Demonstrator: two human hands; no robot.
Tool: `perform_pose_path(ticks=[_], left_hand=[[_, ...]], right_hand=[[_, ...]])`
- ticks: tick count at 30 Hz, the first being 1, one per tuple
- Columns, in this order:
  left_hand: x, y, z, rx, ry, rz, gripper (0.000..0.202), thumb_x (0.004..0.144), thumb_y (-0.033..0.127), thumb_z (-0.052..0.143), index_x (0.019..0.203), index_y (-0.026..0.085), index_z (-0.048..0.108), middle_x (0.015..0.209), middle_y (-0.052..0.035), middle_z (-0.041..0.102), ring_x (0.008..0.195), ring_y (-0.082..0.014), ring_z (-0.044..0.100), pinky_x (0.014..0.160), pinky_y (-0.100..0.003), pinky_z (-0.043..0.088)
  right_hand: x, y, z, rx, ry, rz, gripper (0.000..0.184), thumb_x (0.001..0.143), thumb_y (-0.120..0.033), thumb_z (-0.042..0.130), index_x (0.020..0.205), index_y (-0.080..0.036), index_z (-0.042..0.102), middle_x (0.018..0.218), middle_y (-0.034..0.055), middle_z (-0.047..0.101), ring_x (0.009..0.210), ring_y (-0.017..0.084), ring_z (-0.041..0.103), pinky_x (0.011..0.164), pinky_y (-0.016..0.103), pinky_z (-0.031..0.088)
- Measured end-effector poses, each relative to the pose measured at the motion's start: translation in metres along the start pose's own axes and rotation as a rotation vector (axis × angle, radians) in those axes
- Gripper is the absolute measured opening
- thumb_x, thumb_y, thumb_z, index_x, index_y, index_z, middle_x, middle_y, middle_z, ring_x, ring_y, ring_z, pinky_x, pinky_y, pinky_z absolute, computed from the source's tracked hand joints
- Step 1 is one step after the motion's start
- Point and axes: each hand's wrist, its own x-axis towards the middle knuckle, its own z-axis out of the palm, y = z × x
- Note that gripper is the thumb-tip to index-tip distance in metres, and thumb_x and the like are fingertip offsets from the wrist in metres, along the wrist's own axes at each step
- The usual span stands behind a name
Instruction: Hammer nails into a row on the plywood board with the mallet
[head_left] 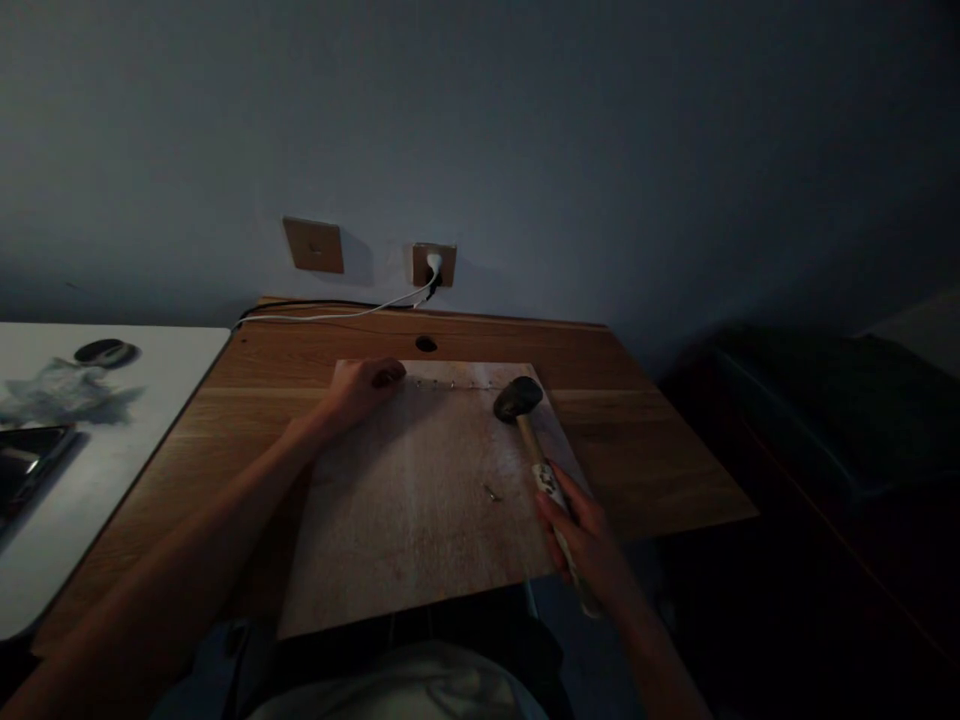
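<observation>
A rubber mallet point(556, 488) with a dark head and a pale, patterned handle is gripped in my right hand point(581, 530). Its head hovers over, or rests at, the far right part of a flat wooden board point(405, 500); the gap cannot be judged. Along the board's far edge runs a row of several small upright nails point(453, 384). At the left end of that row, my left hand point(369, 386) rests with curled, closed fingers, and whatever they pinch is hidden. A few loose nails point(492, 493) lie on the board, left of my right hand.
Beneath the board is a wooden desk point(637, 440) with a round cable hole point(426, 344). Cables point(337, 317) run along its back edge to a wall socket point(434, 265). On the left, a white table point(150, 400) bears a crumpled plastic bag point(67, 392) and a dark round object point(105, 352).
</observation>
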Motion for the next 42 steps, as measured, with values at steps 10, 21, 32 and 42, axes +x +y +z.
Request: perform_pose_path(ticks=[10,21,32,42], left_hand=[[-0.0040,-0.0021,0.0056,-0.036,-0.018,0.055,0.027,0.084,0.026,0.059,0.102,0.021,0.078,0.090,-0.0042,0.079,0.079,-0.0197,0.073,0.080,-0.030,0.057],[-0.0034,-0.0059,0.0067,0.005,0.015,0.010,0.028,0.091,0.037,0.062,0.102,0.019,0.080,0.090,-0.0073,0.076,0.074,-0.0209,0.069,0.079,-0.034,0.056],[-0.0022,-0.0048,0.0088,0.099,0.011,0.172,0.022,0.090,0.028,0.061,0.101,0.019,0.078,0.100,-0.0110,0.076,0.096,-0.0279,0.069,0.091,-0.040,0.055],[-0.0012,-0.0076,0.0071,-0.014,0.007,0.121,0.026,0.092,0.034,0.061,0.097,0.023,0.084,0.096,-0.0067,0.076,0.088,-0.0226,0.069,0.091,-0.036,0.056]], right_hand=[[-0.0004,-0.0016,-0.0002,-0.006,-0.006,0.014,0.081,0.092,-0.053,0.066,0.160,-0.014,0.045,0.059,-0.0107,0.051,0.035,0.009,0.041,0.031,0.019,0.036],[-0.0004,-0.0001,-0.0015,-0.003,-0.011,0.003,0.073,0.094,-0.053,0.065,0.156,-0.018,0.048,0.067,-0.0098,0.053,0.036,0.007,0.042,0.031,0.019,0.037],[-0.0014,-0.0048,0.0009,-0.003,-0.005,0.005,0.080,0.090,-0.056,0.068,0.154,-0.013,0.049,0.061,-0.0107,0.051,0.035,0.008,0.040,0.030,0.020,0.036],[-0.0017,-0.0030,-0.0002,-0.010,-0.005,-0.004,0.075,0.090,-0.056,0.068,0.150,-0.014,0.053,0.057,-0.0114,0.050,0.034,0.008,0.041,0.030,0.019,0.037]])
